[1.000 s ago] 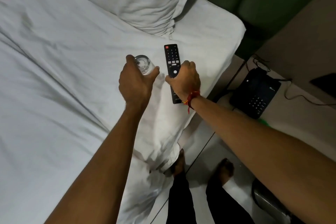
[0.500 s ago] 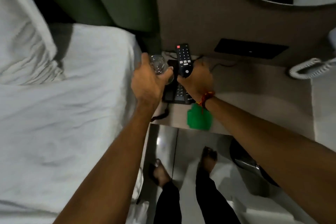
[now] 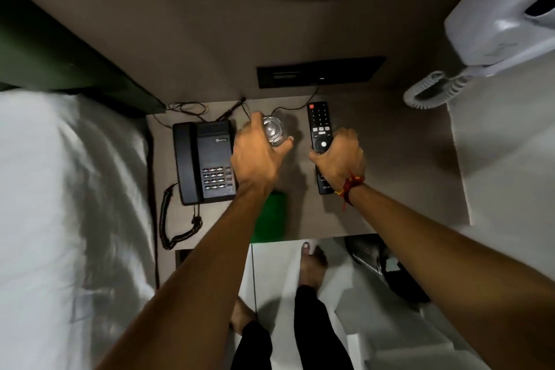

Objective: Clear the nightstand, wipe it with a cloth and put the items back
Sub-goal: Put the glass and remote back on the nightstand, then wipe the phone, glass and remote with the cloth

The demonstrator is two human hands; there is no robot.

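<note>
Over the brown nightstand (image 3: 390, 159) both hands are closed on things. The left hand (image 3: 255, 156) is wrapped around a clear drinking glass (image 3: 273, 131), thumb on its right side and fingers curled round the far left; only the rim and part of the wall show past the knuckles, and whether its base touches the tabletop cannot be told. The right hand (image 3: 339, 156) grips a black remote (image 3: 321, 132) around its middle, buttons up, red power key at the far end. The palm hides the central part of the remote, and its near end pokes out beside the wrist, where a red thread band (image 3: 350, 189) is tied. Whether the remote lies on the surface or is held just above it is unclear.

Left of the glass sits a black telephone (image 3: 204, 162), with its coiled cord (image 3: 174, 219) trailing toward the near edge. A green cloth (image 3: 270, 216) lies at the near edge, partly covered by the left forearm. White bedding (image 3: 60, 204) fills the left side. At far right a pale wall-mounted device (image 3: 504, 9) is cut off by the frame. Bare feet (image 3: 310, 264) stand on the floor below, one mostly hidden behind the left arm.
</note>
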